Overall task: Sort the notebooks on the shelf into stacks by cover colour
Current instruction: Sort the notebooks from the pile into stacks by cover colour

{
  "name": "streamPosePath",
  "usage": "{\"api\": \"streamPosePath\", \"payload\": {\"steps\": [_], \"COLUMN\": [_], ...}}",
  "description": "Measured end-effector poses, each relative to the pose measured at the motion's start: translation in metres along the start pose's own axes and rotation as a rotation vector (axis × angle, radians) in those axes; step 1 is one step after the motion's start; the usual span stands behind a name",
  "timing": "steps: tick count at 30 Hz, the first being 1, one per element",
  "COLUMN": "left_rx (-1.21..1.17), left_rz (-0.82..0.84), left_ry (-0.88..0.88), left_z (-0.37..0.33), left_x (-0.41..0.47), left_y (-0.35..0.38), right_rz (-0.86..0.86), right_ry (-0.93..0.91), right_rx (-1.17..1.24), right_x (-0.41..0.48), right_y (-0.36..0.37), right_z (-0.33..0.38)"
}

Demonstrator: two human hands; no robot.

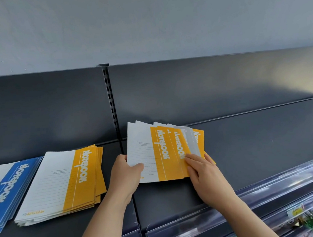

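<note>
And the left hand [126,175] pinched the fanned notebooks [146,157] at their left edge, thumb on top. Just right of it, the right hand [205,173] lay flat on them, fingers straight, pointing left.

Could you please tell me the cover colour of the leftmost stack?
Blue with white: leftmost stack, head view.

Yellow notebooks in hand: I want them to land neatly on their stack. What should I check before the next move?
1. Left hand grips fanned yellow notebooks: ok.
2. Right hand touches the fan's right side: ok.
3. Fan squared up: not ok, covers splayed.
4. Every cover in it yellow: cannot tell, one pale sheet shows.
5. Yellow stack on the shelf, top free: ok.
</note>
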State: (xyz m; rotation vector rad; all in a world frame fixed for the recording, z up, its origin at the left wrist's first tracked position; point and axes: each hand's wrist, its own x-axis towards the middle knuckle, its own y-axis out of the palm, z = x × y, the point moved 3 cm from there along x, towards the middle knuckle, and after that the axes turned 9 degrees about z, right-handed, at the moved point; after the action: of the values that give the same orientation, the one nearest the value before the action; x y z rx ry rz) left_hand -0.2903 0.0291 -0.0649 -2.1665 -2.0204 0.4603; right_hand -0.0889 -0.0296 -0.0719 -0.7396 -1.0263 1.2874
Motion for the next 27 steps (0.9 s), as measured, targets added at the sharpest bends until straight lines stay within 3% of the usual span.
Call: {"api": "streamPosePath", "payload": {"steps": [11,15,21,27], "left_rx": [-0.003,-0.021,-0.044,-0.15], "left_rz": [-0.101,-0.05,0.057,0.003], "left_ry": [0.088,0.066,0.0,0.057], "left_z": [0.001,0.001,0.002,-0.002], "left_x": [-0.014,-0.017,-0.018,-0.028], "left_y": [-0.027,-0.026,-0.018,-0.028], "right_rz": [0.057,0.015,0.083,0.012], "right_ry": [0.045,0.147,0.017,0.062], "right_rx": [-0.214,-0.157,-0.054,0.072], "right_x": [0.015,0.015,0.01,0.006], "right_y": [-0.001,-0.001,0.004,0.0], "right_z": [0.004,0.007,0.015,0.024]}}
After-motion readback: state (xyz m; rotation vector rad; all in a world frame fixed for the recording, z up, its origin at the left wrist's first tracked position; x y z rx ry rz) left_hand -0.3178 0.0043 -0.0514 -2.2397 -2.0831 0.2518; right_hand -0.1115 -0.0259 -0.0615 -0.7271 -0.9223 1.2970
